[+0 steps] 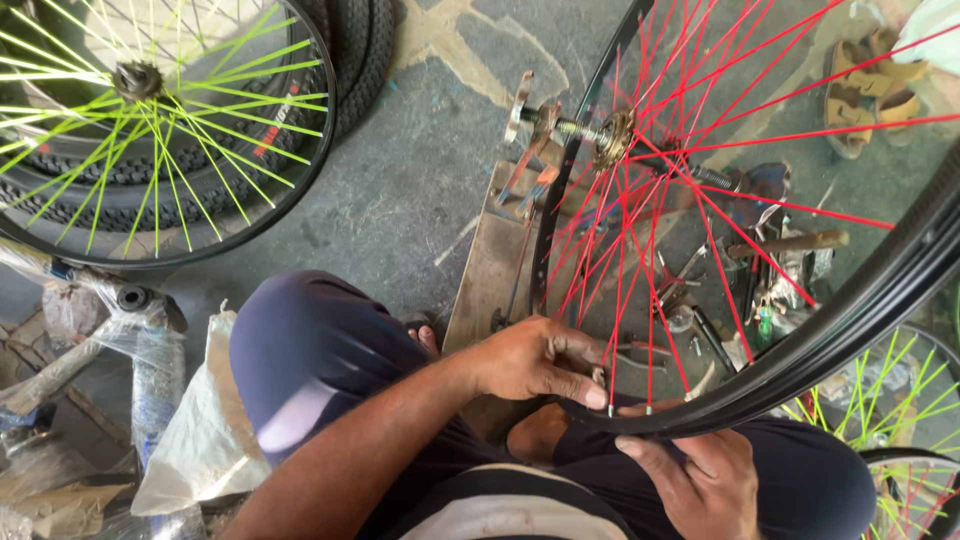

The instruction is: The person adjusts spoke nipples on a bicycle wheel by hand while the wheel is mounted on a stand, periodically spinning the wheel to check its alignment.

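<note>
A wheel with green spokes (pixel 150 120) lies flat on the concrete floor (pixel 420 180) at far left, with plastic-wrapped parts (pixel 130 350) below it. The left hand (pixel 540 360) pinches what appears to be a spoke nipple on the inner edge of the black rim (pixel 760 375). This rim belongs to the wheel with red spokes (pixel 690 140), which stands over a wooden tool box (pixel 495 260). The right hand (pixel 700 475) grips the rim's lower edge from outside, fingers curled.
</note>
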